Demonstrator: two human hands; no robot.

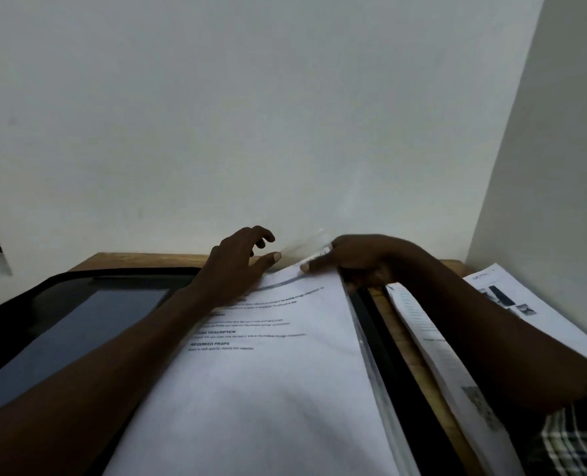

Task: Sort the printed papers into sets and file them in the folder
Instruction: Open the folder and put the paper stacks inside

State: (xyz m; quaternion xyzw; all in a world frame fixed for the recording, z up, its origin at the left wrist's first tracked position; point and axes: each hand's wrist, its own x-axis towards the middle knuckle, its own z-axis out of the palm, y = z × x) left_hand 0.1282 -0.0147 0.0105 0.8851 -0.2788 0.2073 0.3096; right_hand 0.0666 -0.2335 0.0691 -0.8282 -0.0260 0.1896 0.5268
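Observation:
A white printed paper (271, 379) lies on top of an open black folder (44, 338), its text headings facing me. My left hand (237, 266) rests on the paper's far left corner, fingers loosely curved and thumb stretched out. My right hand (357, 259) pinches the far top edge of the paper, where a thin clear plastic sleeve (302, 245) lifts up, blurred. The folder's right edge (381, 355) shows as a black strip beside the sheet.
More printed papers (436, 341) lie in a pile to the right on the wooden table (405, 338), another sheet with pictures (512, 300) beyond my right forearm. A white wall rises just behind the table, and a second wall closes the right side.

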